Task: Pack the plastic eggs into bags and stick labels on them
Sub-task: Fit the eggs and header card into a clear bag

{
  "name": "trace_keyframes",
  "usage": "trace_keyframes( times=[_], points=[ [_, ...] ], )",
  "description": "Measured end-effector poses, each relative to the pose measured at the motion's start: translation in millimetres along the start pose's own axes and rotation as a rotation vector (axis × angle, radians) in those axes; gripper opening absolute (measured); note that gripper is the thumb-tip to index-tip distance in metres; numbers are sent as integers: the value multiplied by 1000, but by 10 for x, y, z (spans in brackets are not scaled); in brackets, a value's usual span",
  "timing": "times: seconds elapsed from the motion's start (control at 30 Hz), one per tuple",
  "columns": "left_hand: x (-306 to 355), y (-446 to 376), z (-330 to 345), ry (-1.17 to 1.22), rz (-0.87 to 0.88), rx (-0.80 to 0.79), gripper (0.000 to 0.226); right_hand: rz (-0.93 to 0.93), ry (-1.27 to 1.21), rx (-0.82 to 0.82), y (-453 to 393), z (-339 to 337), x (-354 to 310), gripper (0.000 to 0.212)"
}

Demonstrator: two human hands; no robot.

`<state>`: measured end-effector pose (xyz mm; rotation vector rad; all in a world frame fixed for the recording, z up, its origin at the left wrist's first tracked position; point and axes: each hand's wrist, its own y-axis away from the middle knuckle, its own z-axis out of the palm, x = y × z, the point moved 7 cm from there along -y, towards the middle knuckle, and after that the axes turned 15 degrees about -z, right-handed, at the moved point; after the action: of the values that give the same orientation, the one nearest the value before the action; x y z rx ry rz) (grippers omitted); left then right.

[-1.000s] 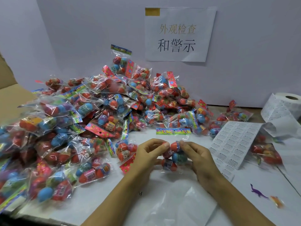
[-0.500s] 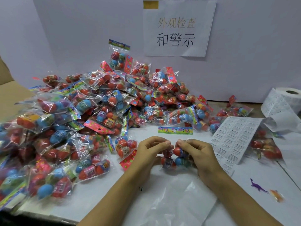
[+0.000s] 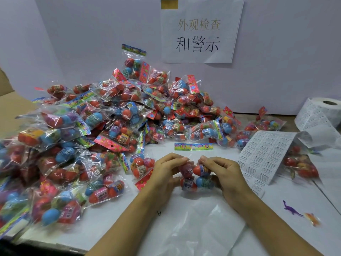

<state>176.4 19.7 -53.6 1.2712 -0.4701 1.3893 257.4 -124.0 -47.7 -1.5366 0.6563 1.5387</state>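
Note:
A clear bag of plastic eggs (image 3: 196, 177), red and blue with printed bands, sits between both hands just above the white table (image 3: 114, 226). My left hand (image 3: 166, 172) grips its left side with curled fingers. My right hand (image 3: 224, 174) pinches the right side, thumb and fingers on the top eggs. The bag's colourful header card (image 3: 193, 146) sticks out behind the hands. A sheet of white warning labels (image 3: 262, 156) lies to the right, fed from a label roll (image 3: 324, 113).
A large heap of packed egg bags (image 3: 110, 126) fills the left and middle back. More bags (image 3: 300, 167) lie at the right under the label strip. Empty clear bags (image 3: 199, 224) lie near the front edge. A purple toy dinosaur (image 3: 291, 211) and an orange toy (image 3: 311, 218) sit front right.
Both hands have lowered the bag slightly toward the table and turned it; the eggs now sit lower between the fingers.

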Motion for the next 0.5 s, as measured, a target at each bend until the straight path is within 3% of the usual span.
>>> trace_keyframes(
  times=[0.1, 0.2, 0.5],
  points=[
    [-7, 13, 15, -8, -3, -20, 4, 6, 0, 14, -3, -12, 9, 40],
    [-20, 15, 29, -20, 0, -28, 22, 19, -32, 33, -7, -22, 16, 45],
    [5, 6, -24, 72, 36, -35, 24, 33, -170, 60, -32, -38, 4, 48]
  ],
)
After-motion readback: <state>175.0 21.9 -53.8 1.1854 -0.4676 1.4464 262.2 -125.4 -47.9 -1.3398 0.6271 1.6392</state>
